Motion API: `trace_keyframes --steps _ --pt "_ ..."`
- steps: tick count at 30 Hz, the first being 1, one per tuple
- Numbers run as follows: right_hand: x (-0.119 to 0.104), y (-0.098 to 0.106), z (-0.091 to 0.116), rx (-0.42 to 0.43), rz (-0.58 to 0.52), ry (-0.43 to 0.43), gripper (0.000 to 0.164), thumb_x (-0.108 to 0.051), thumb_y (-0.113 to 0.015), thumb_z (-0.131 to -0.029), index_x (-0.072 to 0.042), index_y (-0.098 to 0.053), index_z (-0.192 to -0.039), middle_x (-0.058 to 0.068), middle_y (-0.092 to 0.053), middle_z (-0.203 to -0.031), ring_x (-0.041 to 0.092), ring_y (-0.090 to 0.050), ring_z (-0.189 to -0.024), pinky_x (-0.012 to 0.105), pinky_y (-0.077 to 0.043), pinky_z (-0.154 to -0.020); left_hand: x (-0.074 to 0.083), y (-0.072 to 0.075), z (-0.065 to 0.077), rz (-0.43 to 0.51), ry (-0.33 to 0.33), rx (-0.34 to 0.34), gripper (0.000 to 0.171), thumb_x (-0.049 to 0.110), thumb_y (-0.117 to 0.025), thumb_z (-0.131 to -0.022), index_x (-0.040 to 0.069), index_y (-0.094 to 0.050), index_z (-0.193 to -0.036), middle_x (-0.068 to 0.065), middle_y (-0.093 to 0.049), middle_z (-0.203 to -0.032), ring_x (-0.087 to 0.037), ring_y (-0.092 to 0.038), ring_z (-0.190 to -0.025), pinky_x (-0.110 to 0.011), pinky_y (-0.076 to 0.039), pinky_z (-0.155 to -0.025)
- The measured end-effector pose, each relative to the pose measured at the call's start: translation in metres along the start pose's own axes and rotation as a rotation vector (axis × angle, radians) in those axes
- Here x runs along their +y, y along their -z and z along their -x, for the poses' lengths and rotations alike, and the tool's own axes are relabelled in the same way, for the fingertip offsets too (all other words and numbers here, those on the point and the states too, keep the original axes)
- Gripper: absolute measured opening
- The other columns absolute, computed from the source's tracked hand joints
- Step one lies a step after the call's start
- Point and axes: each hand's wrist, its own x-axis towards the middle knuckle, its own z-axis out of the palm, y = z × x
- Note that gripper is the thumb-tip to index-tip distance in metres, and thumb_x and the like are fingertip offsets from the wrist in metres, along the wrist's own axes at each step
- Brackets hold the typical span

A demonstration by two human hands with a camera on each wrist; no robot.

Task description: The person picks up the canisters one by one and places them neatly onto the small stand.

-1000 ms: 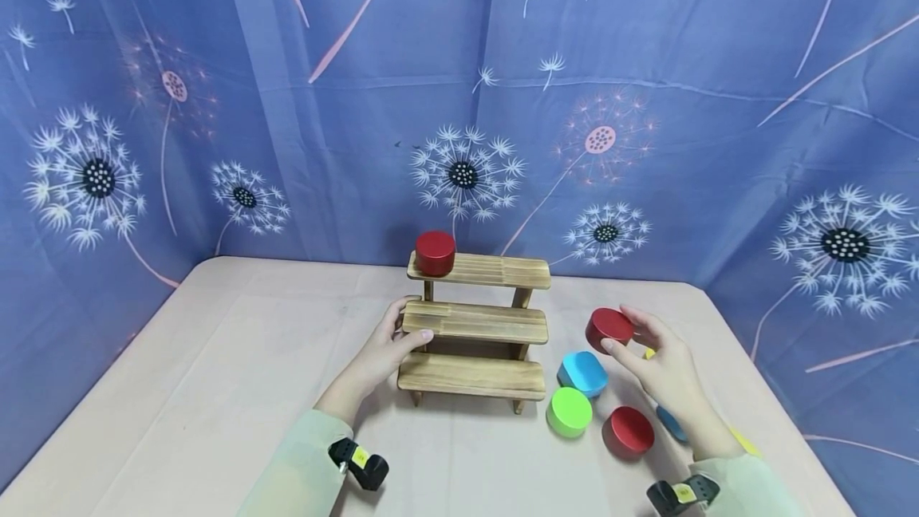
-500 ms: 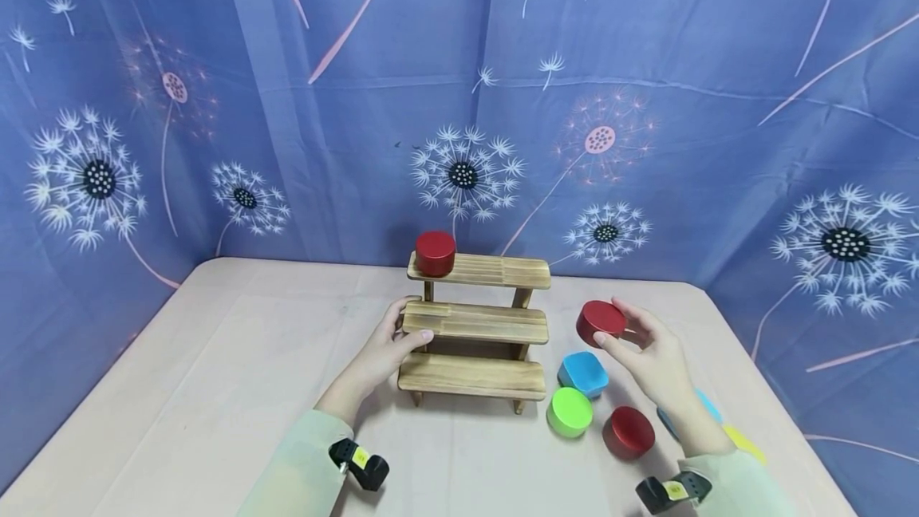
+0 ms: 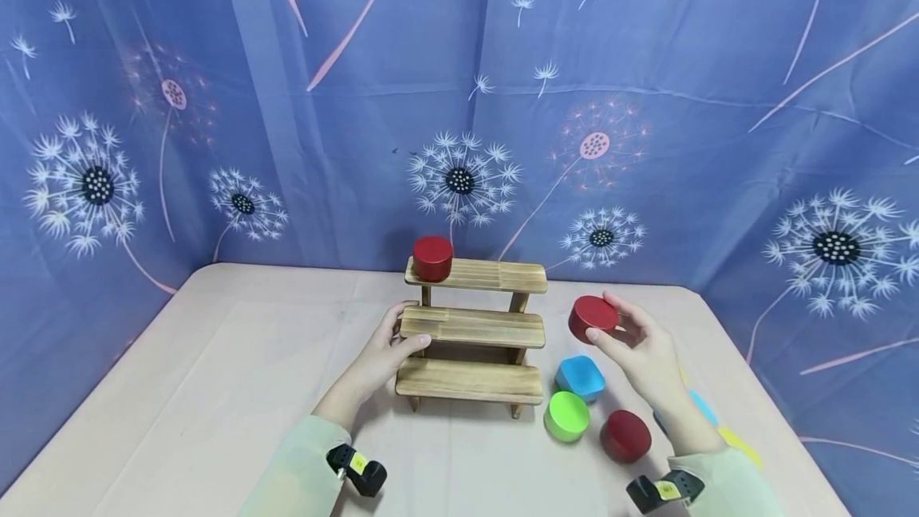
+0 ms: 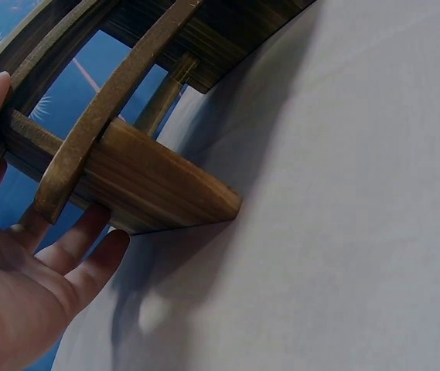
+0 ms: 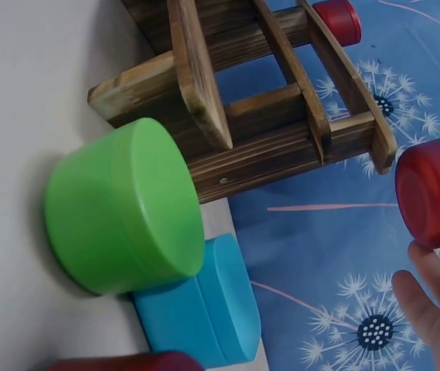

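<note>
A three-tier wooden shelf stand (image 3: 495, 329) stands near the middle of the table. My left hand (image 3: 378, 359) grips the left end of its middle tier, thumb over the front edge; in the left wrist view the other fingers reach beneath the boards (image 4: 127, 174). One round red tin (image 3: 432, 259) sits at the left end of the top tier. A second round red tin (image 3: 592, 318) is in my right hand (image 3: 644, 353), pinched between thumb and fingers above the table, right of the stand. The right wrist view shows this held tin (image 5: 428, 193) at its right edge.
Below the right hand lie a blue squarish tin (image 3: 581, 378), a round green tin (image 3: 567, 416) and another red tin (image 3: 626, 436). Blue and yellow pieces (image 3: 739, 447) are partly hidden behind the right forearm. A blue dandelion-print curtain (image 3: 345, 142) surrounds the table's back and sides.
My right hand has carried the red tin a little to the left and slightly up, closer to the stand. The left hand keeps its grip; the head view has shifted slightly.
</note>
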Motion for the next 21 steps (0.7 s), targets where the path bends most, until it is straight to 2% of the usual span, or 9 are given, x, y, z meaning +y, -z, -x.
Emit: trace_keyframes --steps 12,21 --pt "-0.008 -0.011 -0.008 -0.017 -0.137 0.028 0.059 0.004 -0.069 -0.081 0.007 -0.044 -0.135 -0.018 -0.061 -0.109 -0.005 -0.062 -0.094 0.013 -0.052 -0.079 -0.001 0.000 0.000 0.001 -0.010 -0.012 0.062 0.020 -0.064 -0.089 0.024 -0.032 -0.141 -0.012 -0.046 -0.132 -0.024 -0.053 -0.115 -0.036 -0.045 -0.098" --pt "-0.014 -0.019 -0.015 -0.044 -0.149 0.037 0.059 0.002 -0.068 -0.083 0.004 -0.044 -0.136 -0.020 -0.062 -0.105 -0.004 -0.062 -0.093 0.012 -0.052 -0.079 0.001 0.000 0.002 0.004 -0.012 -0.009 0.063 0.020 -0.064 -0.089 0.024 -0.031 -0.142 -0.013 -0.046 -0.132 -0.025 -0.054 -0.115 -0.037 -0.045 -0.098"
